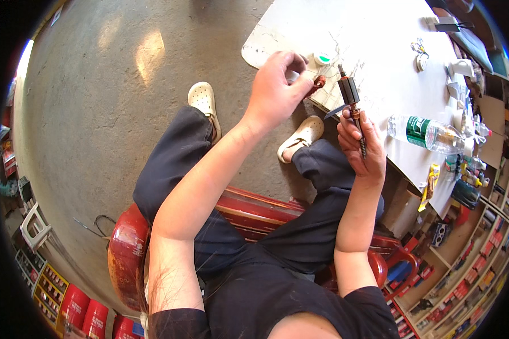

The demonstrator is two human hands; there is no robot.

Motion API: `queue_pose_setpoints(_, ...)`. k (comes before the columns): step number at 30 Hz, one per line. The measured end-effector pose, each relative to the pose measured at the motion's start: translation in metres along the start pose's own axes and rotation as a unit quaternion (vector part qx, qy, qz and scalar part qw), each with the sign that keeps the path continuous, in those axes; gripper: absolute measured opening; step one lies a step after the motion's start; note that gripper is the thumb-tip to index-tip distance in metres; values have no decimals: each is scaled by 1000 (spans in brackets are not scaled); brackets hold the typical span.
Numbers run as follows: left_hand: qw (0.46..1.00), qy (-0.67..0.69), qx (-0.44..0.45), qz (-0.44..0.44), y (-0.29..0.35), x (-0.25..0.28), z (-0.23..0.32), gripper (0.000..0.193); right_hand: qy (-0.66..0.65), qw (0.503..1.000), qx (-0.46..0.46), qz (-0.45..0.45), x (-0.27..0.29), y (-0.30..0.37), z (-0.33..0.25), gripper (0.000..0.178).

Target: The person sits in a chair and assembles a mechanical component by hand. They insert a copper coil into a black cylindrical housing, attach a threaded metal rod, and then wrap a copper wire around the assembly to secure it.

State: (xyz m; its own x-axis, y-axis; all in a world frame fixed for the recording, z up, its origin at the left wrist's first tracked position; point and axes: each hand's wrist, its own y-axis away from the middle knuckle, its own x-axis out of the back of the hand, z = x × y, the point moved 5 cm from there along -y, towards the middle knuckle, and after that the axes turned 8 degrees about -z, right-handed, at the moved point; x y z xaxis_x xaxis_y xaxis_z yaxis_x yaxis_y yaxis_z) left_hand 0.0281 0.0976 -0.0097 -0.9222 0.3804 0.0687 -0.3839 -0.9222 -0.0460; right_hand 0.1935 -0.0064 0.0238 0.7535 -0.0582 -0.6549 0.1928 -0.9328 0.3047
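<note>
My right hand [361, 138] grips a motor armature [350, 93] by its lower shaft, below the copper-coloured band. The armature is upright and slightly tilted, with a dark slotted core, a thin shaft tip at the top and a ridged shaft end at the bottom. To its left, my left hand [280, 87] is closed, thumb and fingers pinching a small reddish-copper piece, perhaps a wire coil [319, 83]; the fingers partly cover it. Beside the right fingers a thin dark strip [335, 112] sticks out; whether it is held I cannot tell. Both hands are over the table's near left corner.
A white marbled table [379, 39] bears a white-and-green round item [322, 59], a coiled cord [420, 56], a clear bottle [427, 134] lying on its side and a yellow packet [430, 186]. I sit on a red wooden chair [129, 248]. Shelves [469, 265] stand at the right.
</note>
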Motion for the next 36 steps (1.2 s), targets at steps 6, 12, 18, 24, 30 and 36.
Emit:
queue_pose_setpoints(6,981,-183,-53,-42,8,-19,26,20,-51,999,8,-3,-3,-4,0,34)
queue_pose_setpoints(12,981,-186,-39,30,-16,-2,44,17,168,985,-22,36,-8,2,-37,29)
queue_pose_setpoints(18,967,-157,-198,-8,-46,19,81,28,428,901,-18,69,-19,6,-84,21)
queue_pose_setpoints(24,986,-135,-97,-32,-56,12,76,26,446,893,34,50,-9,5,-79,21)
queue_pose_setpoints(30,979,-175,29,-100,-61,2,58,26,455,885,81,53,10,6,-72,23)
queue_pose_setpoints(36,982,-159,18,-98,-65,4,56,21,512,856,58,43,27,3,-67,22)
